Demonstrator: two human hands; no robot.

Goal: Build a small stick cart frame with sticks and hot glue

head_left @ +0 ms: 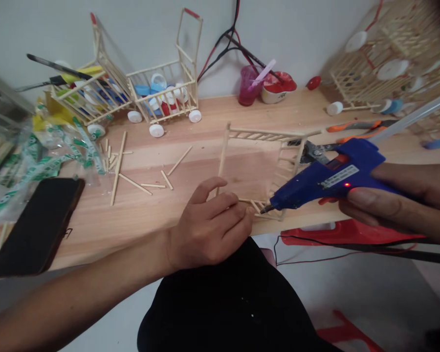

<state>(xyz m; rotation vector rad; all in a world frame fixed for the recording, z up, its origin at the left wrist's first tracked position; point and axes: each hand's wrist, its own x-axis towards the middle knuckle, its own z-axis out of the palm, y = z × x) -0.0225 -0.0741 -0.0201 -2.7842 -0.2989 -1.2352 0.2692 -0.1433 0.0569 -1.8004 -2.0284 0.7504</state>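
Note:
My right hand (374, 203) is wrapped round a blue glue gun (315, 178) with a small red light lit and a clear glue stick (418, 115) out of its back. The gun's metal nozzle points left, at the near side of a wooden stick frame (256, 133) lying on the table. My left hand (214, 222) grips the near left corner of this frame, its fingers curled over the sticks close to the nozzle. Whether the nozzle touches the wood, I cannot tell. Loose short sticks (135, 184) lie left of the frame.
Two small stick carts (165, 93) with white wheels stand at the back, filled with bottle caps. More carts (374, 78) are stacked at the right. A phone (38, 220) and plastic wrappers (33, 161) lie at the left. Behind the gun are orange-handled pliers (359, 128).

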